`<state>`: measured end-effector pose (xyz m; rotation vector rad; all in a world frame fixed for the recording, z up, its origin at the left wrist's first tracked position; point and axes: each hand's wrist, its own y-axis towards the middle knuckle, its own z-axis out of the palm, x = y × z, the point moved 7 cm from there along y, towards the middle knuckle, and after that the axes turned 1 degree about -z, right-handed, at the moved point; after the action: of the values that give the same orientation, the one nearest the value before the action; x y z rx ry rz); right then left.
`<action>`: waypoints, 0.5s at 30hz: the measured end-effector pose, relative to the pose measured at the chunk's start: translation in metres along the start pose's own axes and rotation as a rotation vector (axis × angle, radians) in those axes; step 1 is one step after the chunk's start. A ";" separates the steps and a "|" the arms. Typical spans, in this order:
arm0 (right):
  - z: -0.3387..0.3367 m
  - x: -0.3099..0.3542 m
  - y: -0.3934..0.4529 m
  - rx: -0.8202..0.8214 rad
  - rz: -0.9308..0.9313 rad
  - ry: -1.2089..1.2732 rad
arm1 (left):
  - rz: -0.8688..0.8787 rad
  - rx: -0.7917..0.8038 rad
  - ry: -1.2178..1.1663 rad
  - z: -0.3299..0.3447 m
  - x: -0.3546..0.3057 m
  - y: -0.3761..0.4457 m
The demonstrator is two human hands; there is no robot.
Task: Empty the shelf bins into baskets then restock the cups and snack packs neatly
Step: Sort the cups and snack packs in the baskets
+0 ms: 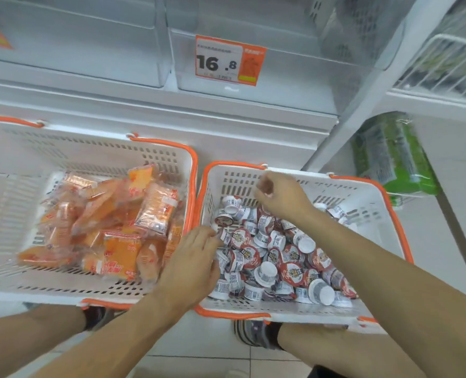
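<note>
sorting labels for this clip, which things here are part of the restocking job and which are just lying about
Job: cups, snack packs, left basket, right basket, clear bins, left hand, right hand.

Lying about: green pack, wire rack, price tag.

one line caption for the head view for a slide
Both hands, left and right, reach into the white orange-rimmed basket of small red-lidded cups.

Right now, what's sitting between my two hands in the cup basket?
In the head view, loose cups fill the stretch between the left hand and right hand, inside the right basket.
</note>
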<state>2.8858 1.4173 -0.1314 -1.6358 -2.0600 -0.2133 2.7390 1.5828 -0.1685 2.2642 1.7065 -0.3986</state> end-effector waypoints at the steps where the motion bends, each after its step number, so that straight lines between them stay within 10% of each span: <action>1: 0.017 -0.036 -0.004 0.124 0.077 -0.162 | -0.014 0.102 -0.058 0.012 -0.005 0.008; 7: 0.092 -0.137 -0.021 0.351 0.231 -0.219 | -0.169 0.427 -0.161 0.079 -0.023 0.069; 15: 0.107 -0.129 -0.025 0.607 -0.140 -0.046 | -0.019 0.328 -0.099 0.120 -0.028 0.153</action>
<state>2.8520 1.3433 -0.2795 -1.1344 -2.0043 0.3745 2.8729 1.4722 -0.2601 2.4001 1.7185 -0.8357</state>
